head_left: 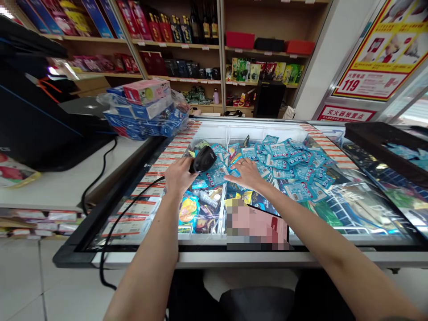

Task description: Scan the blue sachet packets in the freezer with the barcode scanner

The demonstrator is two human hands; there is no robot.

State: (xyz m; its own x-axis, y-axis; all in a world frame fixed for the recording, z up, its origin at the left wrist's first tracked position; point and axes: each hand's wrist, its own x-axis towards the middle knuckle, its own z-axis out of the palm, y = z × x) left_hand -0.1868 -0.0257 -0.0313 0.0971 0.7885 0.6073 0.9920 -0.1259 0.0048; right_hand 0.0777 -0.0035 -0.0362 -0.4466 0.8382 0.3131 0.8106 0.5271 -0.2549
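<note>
My left hand [179, 177] is wrapped round a black handheld barcode scanner [204, 159], whose head points right over small blue packets. A black cable runs from the scanner to the lower left. To the right of it, my right hand [245, 173] reaches onto the packets with thumb and fingers apart. Its fingertips touch or hover by a blue packet [217, 174]; contact is unclear. A loose pile of similar blue packets [284, 156] lies to the right on the glass top of a chest freezer [157, 196].
A partly blurred screen device [281, 225] lies near the front edge. Plastic-wrapped boxes [147, 109] stand at the back left beside a black checkout terminal [30, 102]. A dark tray [394, 147] with more packets is at the right. Stocked shelves [177, 44] rise behind.
</note>
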